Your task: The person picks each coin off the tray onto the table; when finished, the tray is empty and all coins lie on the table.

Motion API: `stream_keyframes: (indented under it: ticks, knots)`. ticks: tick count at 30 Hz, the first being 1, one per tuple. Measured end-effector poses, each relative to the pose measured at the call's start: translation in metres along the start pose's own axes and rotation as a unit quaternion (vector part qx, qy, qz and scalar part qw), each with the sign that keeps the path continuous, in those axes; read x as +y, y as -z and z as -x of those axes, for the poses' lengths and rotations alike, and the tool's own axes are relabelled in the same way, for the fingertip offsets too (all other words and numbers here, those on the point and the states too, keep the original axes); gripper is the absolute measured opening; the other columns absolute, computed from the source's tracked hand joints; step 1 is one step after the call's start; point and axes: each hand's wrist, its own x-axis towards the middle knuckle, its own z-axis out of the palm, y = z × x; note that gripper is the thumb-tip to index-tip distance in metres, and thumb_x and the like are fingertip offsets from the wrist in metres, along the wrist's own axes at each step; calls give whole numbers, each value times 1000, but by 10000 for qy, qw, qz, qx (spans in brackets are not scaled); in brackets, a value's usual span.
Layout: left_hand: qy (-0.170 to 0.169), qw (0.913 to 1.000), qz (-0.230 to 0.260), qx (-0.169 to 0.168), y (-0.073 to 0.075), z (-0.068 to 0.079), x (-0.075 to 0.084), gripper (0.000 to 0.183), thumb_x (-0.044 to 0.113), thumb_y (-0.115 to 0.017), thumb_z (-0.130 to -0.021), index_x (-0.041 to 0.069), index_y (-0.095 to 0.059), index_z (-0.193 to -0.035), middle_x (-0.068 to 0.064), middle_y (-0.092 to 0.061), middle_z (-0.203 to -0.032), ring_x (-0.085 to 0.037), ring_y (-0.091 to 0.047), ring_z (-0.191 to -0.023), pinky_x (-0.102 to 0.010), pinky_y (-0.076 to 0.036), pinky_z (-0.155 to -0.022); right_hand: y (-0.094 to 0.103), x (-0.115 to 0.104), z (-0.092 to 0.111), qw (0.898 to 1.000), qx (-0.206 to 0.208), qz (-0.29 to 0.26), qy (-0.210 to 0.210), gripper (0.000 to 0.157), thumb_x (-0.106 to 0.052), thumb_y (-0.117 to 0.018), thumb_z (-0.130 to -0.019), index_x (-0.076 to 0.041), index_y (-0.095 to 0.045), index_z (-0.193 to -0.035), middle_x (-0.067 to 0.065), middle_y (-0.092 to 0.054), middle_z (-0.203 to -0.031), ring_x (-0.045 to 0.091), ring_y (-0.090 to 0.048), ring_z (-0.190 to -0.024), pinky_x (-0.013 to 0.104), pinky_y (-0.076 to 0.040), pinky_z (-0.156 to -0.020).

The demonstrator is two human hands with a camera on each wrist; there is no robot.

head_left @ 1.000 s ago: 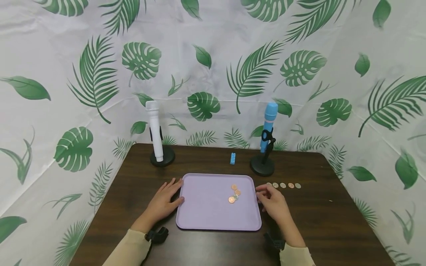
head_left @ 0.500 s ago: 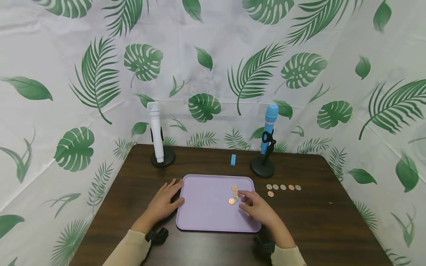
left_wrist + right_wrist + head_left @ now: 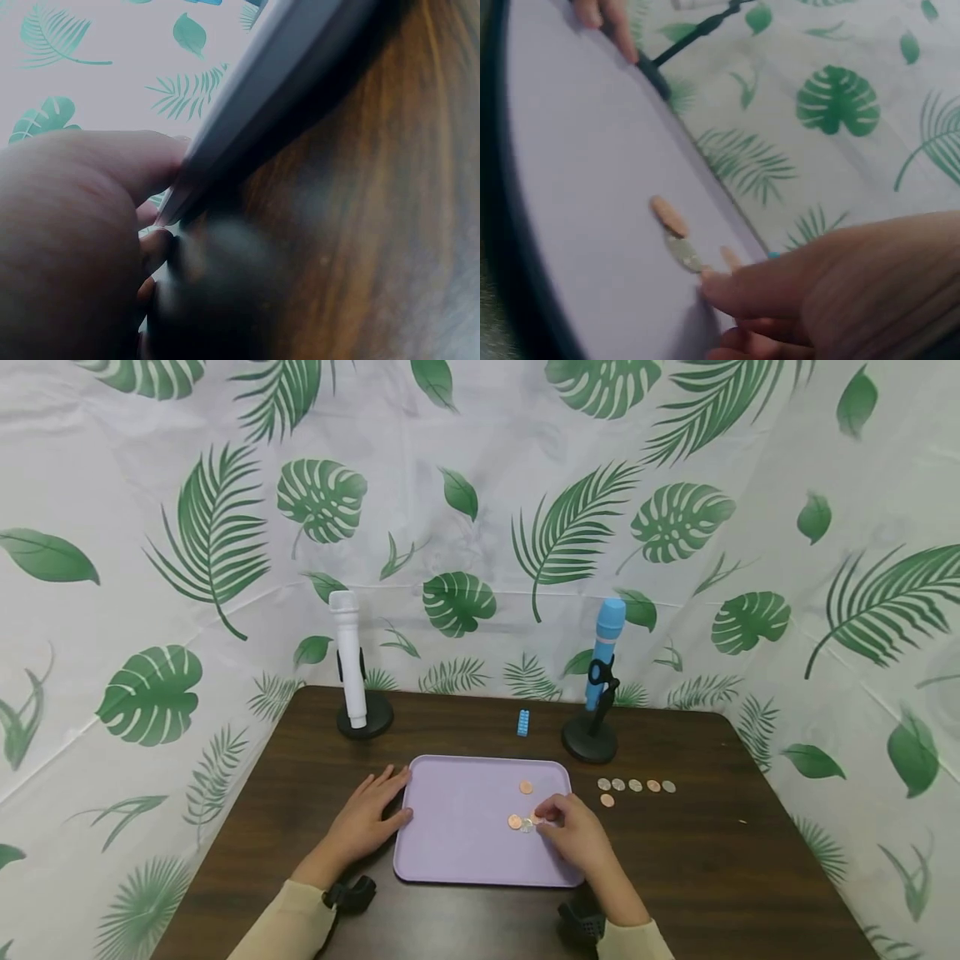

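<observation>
My left hand (image 3: 365,820) rests with straight fingers on the left rim of a lilac tray (image 3: 450,860); its thumb touches the tray's side (image 3: 247,97) in the left wrist view. Over the tray's right part, my right hand (image 3: 576,835) pinches at a copper coin (image 3: 535,817) with curled thumb and fingers, which partly cover it. Just left of these fingertips lie a silver coin (image 3: 527,827) and another copper coin (image 3: 514,821), overlapping at their edges. A further copper coin (image 3: 526,787) lies apart, nearer the tray's back.
Right of the tray, several coins (image 3: 635,785) form a row on the dark wooden table (image 3: 705,860), with one copper coin (image 3: 607,800) in front. Behind stand a white microphone (image 3: 349,660) and a blue microphone (image 3: 604,647) on black stands, with a small blue block (image 3: 522,722) between.
My right hand has moved left from the tray's right edge onto the coins, revealing the copper coin in front of the row. The clustered coins have shifted slightly forward. My left hand stays put.
</observation>
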Motion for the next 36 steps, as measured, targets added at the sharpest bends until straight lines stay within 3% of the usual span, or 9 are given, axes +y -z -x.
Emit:
stream_keyframes:
  ticks: [9,18,21,27,32,36]
  knots:
    - [157,9998,10,-109,-1,4,-2,73,39,-69,-106,14,-42,-169,-7,-42,-175,-36,-26,-169,-63,-13,-138,-8,-1,-1,9993,-6,298,-216,17,-9,-85,-90,-19,-80,-102,1,-62,-93,16,-57,-82,33,-48,-73]
    - [155,9999,40,-55,-3,7,-3,72,40,-69,-106,15,-43,-169,-6,-43,-174,-36,-27,-169,-64,-14,-138,-7,-3,1,9986,22,352,-388,17,-11,-86,-91,-14,-70,-96,2,-61,-95,16,-56,-81,32,-48,-72]
    - [140,9999,59,-47,-3,6,-5,72,39,-70,-106,15,-43,-168,-6,-43,-174,-35,-27,-169,-64,-13,-138,-7,-2,2,9992,72,84,-383,19,-10,-85,-92,-13,-66,-98,0,-64,-88,15,-57,-78,30,-47,-70]
    - [85,10000,19,-38,-4,4,-6,73,38,-71,-105,15,-43,-168,-5,-43,-174,-34,-27,-169,-63,-14,-138,-2,5,-1,9943,325,-860,-540,11,-9,-84,-93,-10,-74,-96,1,-67,-85,14,-57,-73,25,-47,-61]
    - [-19,9999,18,104,-3,2,-7,73,37,-73,-104,13,-46,-167,-6,-46,-173,-36,-31,-167,-64,-17,-137,17,16,-4,9827,757,-1557,-659,9,-12,-81,-98,-8,-74,-102,5,-64,-86,16,-55,-69,25,-46,-56]
    - [-79,9998,39,160,-4,-1,-6,73,37,-73,-103,12,-47,-166,-7,-47,-172,-36,-32,-167,-64,-18,-137,40,31,-4,9785,1117,-1633,-577,10,-17,-78,-102,-9,-74,-105,8,-69,-93,16,-59,-64,26,-52,-55]
